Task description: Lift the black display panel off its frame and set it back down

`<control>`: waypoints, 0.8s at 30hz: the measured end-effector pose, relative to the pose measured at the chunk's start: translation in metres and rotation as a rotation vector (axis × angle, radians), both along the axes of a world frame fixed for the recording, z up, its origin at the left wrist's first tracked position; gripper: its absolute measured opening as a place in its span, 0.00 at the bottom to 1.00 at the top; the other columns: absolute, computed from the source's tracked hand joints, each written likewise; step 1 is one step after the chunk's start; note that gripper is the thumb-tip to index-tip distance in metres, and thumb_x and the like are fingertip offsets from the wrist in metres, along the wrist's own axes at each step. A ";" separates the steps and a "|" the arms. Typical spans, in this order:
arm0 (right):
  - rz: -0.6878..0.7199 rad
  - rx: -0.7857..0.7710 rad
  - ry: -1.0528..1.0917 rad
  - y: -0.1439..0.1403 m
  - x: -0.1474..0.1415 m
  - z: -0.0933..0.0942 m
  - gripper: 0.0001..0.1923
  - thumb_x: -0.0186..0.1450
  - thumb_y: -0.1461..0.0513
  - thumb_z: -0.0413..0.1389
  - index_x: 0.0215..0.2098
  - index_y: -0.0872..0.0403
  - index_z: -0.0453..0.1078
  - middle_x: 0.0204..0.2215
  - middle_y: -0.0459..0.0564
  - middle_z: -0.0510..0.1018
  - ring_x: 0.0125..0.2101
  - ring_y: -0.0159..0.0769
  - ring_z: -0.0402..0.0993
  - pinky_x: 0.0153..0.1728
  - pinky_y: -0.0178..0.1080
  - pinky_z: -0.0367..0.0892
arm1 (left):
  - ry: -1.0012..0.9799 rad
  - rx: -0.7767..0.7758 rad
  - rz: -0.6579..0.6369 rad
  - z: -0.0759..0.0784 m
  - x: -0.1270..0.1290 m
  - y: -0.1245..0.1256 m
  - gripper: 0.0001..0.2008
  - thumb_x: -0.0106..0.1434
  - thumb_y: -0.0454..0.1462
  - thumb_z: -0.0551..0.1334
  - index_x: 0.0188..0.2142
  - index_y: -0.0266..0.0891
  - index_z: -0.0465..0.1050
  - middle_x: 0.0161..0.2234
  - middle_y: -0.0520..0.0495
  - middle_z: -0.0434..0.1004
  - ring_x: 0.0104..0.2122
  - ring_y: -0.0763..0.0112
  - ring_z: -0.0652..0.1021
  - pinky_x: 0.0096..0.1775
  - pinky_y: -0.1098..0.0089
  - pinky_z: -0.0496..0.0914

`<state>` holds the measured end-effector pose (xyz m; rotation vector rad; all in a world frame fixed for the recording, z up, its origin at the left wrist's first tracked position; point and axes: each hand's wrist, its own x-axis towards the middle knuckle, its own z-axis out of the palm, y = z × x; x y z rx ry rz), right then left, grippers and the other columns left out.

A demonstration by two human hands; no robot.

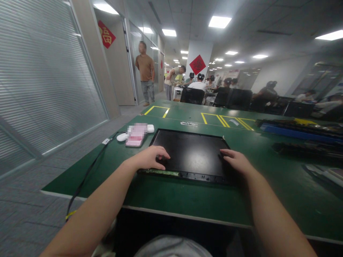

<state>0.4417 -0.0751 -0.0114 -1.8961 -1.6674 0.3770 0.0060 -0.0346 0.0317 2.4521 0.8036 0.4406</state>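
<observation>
Black and faintly glossy, the screen (189,148) lies flat on the green table (171,194), straight in front of the person and near the table's close edge. The left hand (150,157) is at its left side, fingers curved over the face and thumb apart from them, low toward the near edge. The right hand (238,161) is at the right side, its fingers bent in over the border. Neither hand is clenched; whether they grip the edges or merely rest there, I cannot tell, since the undersides are hidden.

For steady handling, both hands would do best to bear on the border at matching points, keeping fingertips off the middle of the face, where pressure could mark it. The green circuit strip (163,172) along the near edge looks like the delicate part, so the left thumb is better kept clear of it. Any lift or turn should probably be even on both sides, so the thin panel does not twist.

The screen's face points up, catching a soft patch of light. Its long axis runs left to right across the person's front, roughly along the table's near edge. The side with the circuit strip faces the person; the opposite long side faces the far tape lines (223,120).
</observation>
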 end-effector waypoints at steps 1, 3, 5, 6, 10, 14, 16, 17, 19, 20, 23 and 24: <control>0.004 -0.006 0.000 0.000 0.000 0.000 0.22 0.59 0.62 0.56 0.51 0.50 0.78 0.50 0.49 0.81 0.51 0.41 0.76 0.56 0.42 0.65 | 0.000 0.000 0.000 0.000 0.000 0.000 0.20 0.53 0.45 0.72 0.44 0.41 0.81 0.42 0.45 0.79 0.32 0.67 0.76 0.38 0.68 0.70; 0.010 -0.012 0.003 0.000 -0.001 0.000 0.21 0.59 0.62 0.56 0.50 0.50 0.79 0.49 0.49 0.81 0.51 0.41 0.76 0.56 0.42 0.65 | 0.007 0.001 0.005 0.000 0.002 -0.001 0.19 0.53 0.44 0.72 0.44 0.41 0.81 0.39 0.46 0.79 0.29 0.69 0.75 0.36 0.69 0.70; 0.004 -0.011 0.000 0.000 -0.002 0.001 0.20 0.59 0.62 0.56 0.48 0.50 0.80 0.48 0.49 0.81 0.50 0.41 0.76 0.56 0.42 0.65 | 0.012 -0.012 0.013 0.000 0.003 -0.003 0.18 0.53 0.43 0.71 0.43 0.40 0.81 0.37 0.47 0.79 0.27 0.71 0.74 0.34 0.70 0.69; 0.001 -0.008 -0.001 0.000 -0.002 0.001 0.19 0.59 0.62 0.56 0.47 0.50 0.80 0.47 0.49 0.82 0.50 0.42 0.76 0.56 0.42 0.65 | 0.009 -0.027 0.021 0.001 0.003 -0.004 0.18 0.53 0.43 0.71 0.43 0.40 0.81 0.37 0.47 0.79 0.27 0.71 0.74 0.33 0.70 0.69; -0.007 -0.003 0.015 -0.001 -0.003 0.001 0.17 0.59 0.62 0.56 0.45 0.49 0.81 0.46 0.48 0.82 0.50 0.42 0.76 0.56 0.41 0.65 | -0.012 -0.112 0.063 0.001 0.005 -0.006 0.19 0.52 0.42 0.70 0.43 0.40 0.81 0.36 0.49 0.80 0.25 0.73 0.74 0.31 0.72 0.69; -0.011 -0.011 0.009 -0.001 -0.003 0.002 0.16 0.59 0.61 0.56 0.43 0.49 0.81 0.45 0.48 0.83 0.49 0.42 0.77 0.55 0.41 0.65 | -0.024 -0.155 0.053 0.000 0.006 -0.007 0.17 0.52 0.40 0.69 0.43 0.40 0.81 0.36 0.49 0.81 0.24 0.74 0.74 0.30 0.73 0.69; -0.008 -0.014 0.006 -0.001 -0.004 0.003 0.16 0.58 0.61 0.56 0.42 0.49 0.81 0.44 0.48 0.83 0.49 0.42 0.77 0.55 0.41 0.66 | -0.027 -0.171 0.049 -0.001 0.007 -0.007 0.18 0.52 0.40 0.69 0.44 0.40 0.80 0.36 0.49 0.81 0.24 0.74 0.74 0.29 0.73 0.69; -0.005 -0.013 0.004 -0.001 -0.004 0.004 0.16 0.58 0.61 0.56 0.42 0.49 0.81 0.44 0.47 0.83 0.49 0.42 0.77 0.55 0.41 0.66 | -0.028 -0.175 0.053 -0.002 0.007 -0.006 0.19 0.52 0.40 0.69 0.44 0.39 0.80 0.36 0.48 0.81 0.24 0.74 0.74 0.29 0.73 0.68; -0.007 -0.002 -0.003 -0.002 -0.006 0.007 0.16 0.58 0.62 0.56 0.41 0.49 0.81 0.43 0.48 0.83 0.48 0.42 0.77 0.53 0.40 0.67 | -0.029 -0.149 0.088 -0.004 0.006 -0.003 0.18 0.53 0.41 0.69 0.44 0.39 0.80 0.35 0.48 0.81 0.24 0.73 0.74 0.29 0.72 0.68; -0.020 0.011 -0.006 -0.003 -0.007 0.008 0.16 0.58 0.62 0.55 0.41 0.49 0.81 0.43 0.48 0.83 0.47 0.41 0.77 0.52 0.40 0.67 | -0.034 -0.111 0.124 -0.005 0.006 -0.001 0.17 0.55 0.42 0.68 0.44 0.39 0.80 0.35 0.48 0.81 0.26 0.72 0.74 0.31 0.71 0.69; -0.108 0.074 -0.007 -0.005 -0.006 0.013 0.16 0.59 0.60 0.54 0.41 0.50 0.81 0.42 0.49 0.83 0.45 0.41 0.78 0.49 0.39 0.68 | -0.061 0.073 0.289 -0.010 0.003 0.008 0.13 0.59 0.41 0.64 0.41 0.39 0.81 0.38 0.45 0.80 0.33 0.66 0.77 0.39 0.67 0.72; -0.153 0.095 -0.009 -0.005 -0.004 0.014 0.16 0.60 0.59 0.54 0.41 0.51 0.81 0.41 0.49 0.84 0.44 0.41 0.78 0.48 0.39 0.69 | -0.067 0.130 0.349 -0.011 0.001 0.011 0.13 0.59 0.40 0.63 0.41 0.38 0.81 0.41 0.43 0.79 0.37 0.63 0.78 0.43 0.65 0.72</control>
